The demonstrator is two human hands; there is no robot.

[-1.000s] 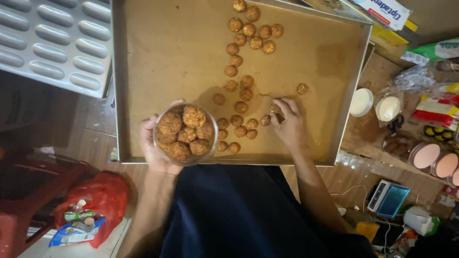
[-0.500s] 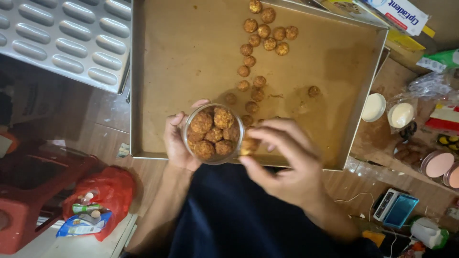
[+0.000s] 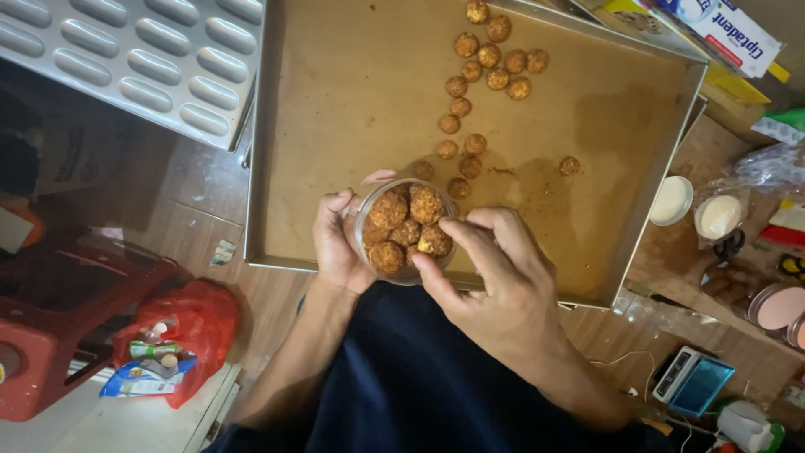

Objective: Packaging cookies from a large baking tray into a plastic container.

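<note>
The left hand point(image 3: 340, 243) is grasping a clear round container point(image 3: 407, 231) full of brown crumbed balls just over the near edge of the paper-lined baking tray point(image 3: 335, 126), while the right hand point(image 3: 495, 277) pinches one ball point(image 3: 436, 242) at the container's rim, and more balls point(image 3: 490, 67) lie farther back on the tray.

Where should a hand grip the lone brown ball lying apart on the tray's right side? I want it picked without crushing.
Take the lone ball by its two opposite sides, coming straight down from above. It is round, sits flat on the lined tray, and has bare paper all around, so fingertips probably fit on either side.
</note>
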